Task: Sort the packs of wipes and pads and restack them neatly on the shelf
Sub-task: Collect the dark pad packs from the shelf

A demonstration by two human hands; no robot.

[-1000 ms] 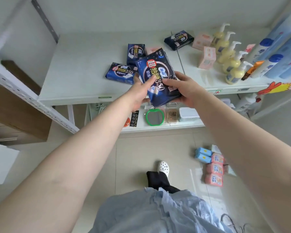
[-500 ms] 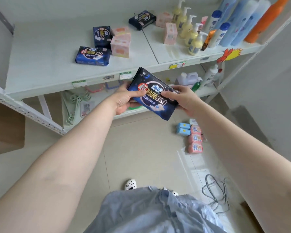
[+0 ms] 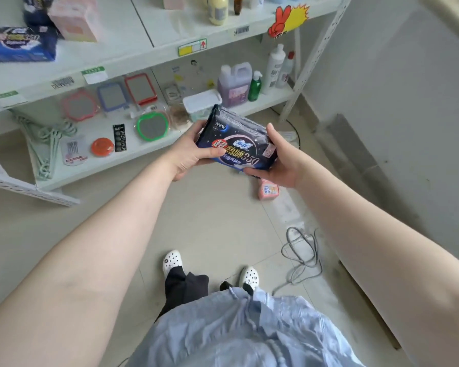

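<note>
- One dark navy plastic pad pack (image 3: 236, 140) is held by left hand (image 3: 190, 151) and right hand (image 3: 277, 161), grip closed on both ends.
- Blue pad pack (image 3: 21, 45) and pink pack (image 3: 73, 18) are shelved on white shelf (image 3: 133, 53); pink floor pack (image 3: 268, 190) is left unsorted.

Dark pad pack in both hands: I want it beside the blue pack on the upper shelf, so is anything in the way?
Nothing visible: the dark pad pack has open air up to the blue pack.

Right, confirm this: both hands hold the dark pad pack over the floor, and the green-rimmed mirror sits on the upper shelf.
Not quite. The left hand and right hand do hold the dark pad pack over the floor, but the head view shows the green-rimmed mirror on the lower shelf, not the upper.
</note>
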